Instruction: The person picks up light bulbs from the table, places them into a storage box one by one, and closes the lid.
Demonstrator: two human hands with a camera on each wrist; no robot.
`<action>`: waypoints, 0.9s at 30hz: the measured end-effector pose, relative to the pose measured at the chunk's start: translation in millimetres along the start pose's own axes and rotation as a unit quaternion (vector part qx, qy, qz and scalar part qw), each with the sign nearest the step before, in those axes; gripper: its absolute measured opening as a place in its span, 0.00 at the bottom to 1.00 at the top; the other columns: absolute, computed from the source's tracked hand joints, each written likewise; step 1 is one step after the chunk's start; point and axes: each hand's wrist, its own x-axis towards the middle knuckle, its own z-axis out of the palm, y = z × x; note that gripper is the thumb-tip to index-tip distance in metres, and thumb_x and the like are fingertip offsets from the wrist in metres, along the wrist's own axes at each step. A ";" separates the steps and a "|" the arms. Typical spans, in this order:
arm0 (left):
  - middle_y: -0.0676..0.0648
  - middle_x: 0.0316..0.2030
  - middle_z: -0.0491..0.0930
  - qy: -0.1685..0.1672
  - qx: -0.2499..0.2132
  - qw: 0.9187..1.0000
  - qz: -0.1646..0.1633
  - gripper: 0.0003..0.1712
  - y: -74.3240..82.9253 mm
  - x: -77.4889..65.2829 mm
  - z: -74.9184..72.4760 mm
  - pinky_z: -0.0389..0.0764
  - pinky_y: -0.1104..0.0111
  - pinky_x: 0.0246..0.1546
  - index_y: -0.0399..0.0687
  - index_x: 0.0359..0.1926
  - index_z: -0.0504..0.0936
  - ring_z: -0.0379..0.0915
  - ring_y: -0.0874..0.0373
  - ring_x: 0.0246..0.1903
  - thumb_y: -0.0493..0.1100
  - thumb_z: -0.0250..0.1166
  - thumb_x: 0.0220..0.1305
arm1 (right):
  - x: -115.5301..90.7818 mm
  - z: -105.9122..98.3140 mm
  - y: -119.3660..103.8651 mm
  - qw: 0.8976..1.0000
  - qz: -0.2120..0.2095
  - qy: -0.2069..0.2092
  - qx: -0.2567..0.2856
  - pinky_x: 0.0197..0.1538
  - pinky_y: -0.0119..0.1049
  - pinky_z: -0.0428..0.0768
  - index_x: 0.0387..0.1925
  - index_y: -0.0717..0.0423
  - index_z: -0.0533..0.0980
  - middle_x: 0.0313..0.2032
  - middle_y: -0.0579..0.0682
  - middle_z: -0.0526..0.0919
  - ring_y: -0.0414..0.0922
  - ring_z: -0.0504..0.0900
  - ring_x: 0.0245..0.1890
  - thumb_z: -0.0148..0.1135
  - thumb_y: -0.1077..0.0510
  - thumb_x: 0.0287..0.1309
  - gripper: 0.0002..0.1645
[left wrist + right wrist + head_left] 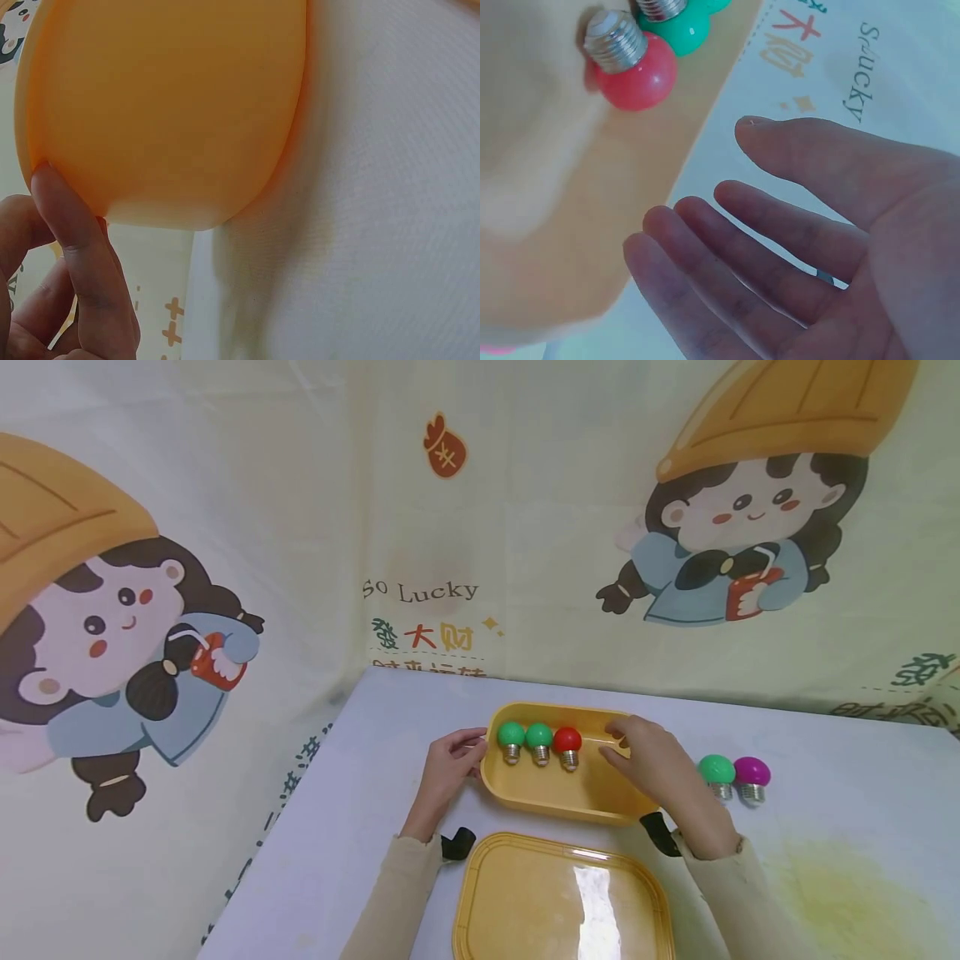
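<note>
A yellow plastic box (570, 806) holds two green light bulbs (538, 737) and one red light bulb (567, 740), side by side with their metal screw bases toward me. My left hand (450, 768) is at the box's left end, its fingertips touching the outer wall just under the rim in the left wrist view. Over the box's right end is my right hand (651, 760), fingers apart and slightly bent. Nothing shows between its thumb and fingers (765, 277) in the right wrist view, where the red bulb lies off beyond the fingertips.
A green bulb (717, 769) and a purple bulb (752, 772) lie together on the white table (847, 793), right of the box. In front of the box is a flat yellow lid (525, 893). A printed cloth (540, 568) hangs behind the table.
</note>
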 end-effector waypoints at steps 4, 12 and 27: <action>0.35 0.46 0.81 0.002 -0.001 1.000 -0.006 0.19 0.5 -0.1 0.0 0.86 0.60 0.32 0.32 0.57 0.80 0.78 0.59 0.31 0.36 0.64 0.67 | -7.7 -0.9 5.5 1.000 0.002 0.008 0.000 0.47 0.53 0.84 0.49 0.68 0.79 0.44 0.63 0.83 0.58 0.83 0.42 0.68 0.59 0.60 0.19; 0.35 0.47 0.81 0.002 0.000 1.000 -0.008 0.19 0.8 0.3 0.0 0.85 0.61 0.32 0.32 0.57 0.80 0.79 0.58 0.32 0.36 0.64 0.67 | -22.0 -1.7 17.5 0.999 0.014 0.030 -0.001 0.44 0.52 0.85 0.48 0.68 0.79 0.41 0.61 0.82 0.58 0.83 0.41 0.69 0.60 0.58 0.19; 0.39 0.44 0.82 0.005 -0.001 1.000 -0.017 0.19 -5.4 5.3 -0.9 0.85 0.61 0.31 0.33 0.56 0.80 0.78 0.58 0.31 0.36 0.64 0.67 | -44.5 -12.8 36.6 0.998 0.016 0.058 0.009 0.40 0.52 0.86 0.50 0.67 0.78 0.44 0.62 0.81 0.59 0.83 0.40 0.68 0.58 0.60 0.20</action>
